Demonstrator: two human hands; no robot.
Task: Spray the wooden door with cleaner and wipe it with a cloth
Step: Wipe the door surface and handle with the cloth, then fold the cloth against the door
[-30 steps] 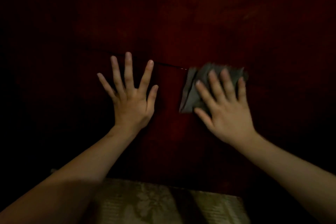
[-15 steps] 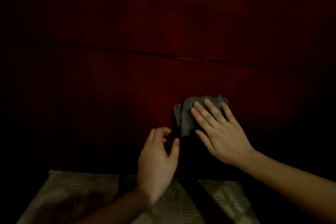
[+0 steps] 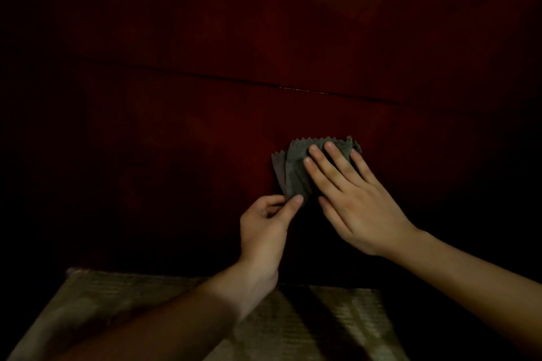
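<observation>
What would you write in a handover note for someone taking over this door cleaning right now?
Left hand pinches the lower corner of the grey cloth.
Right hand presses flat on the cloth, pinning it to the wooden door below its horizontal seam.
Done: cloth on door; spraying cannot be judged, no sprayer in view.
Left to do: wipe the rest of the door.

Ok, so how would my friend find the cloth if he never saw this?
Start at the big dark red door filling the view. Below its thin line, the right hand presses a folded grey cloth flat against it. It alone is grey with zigzag edges.
</observation>
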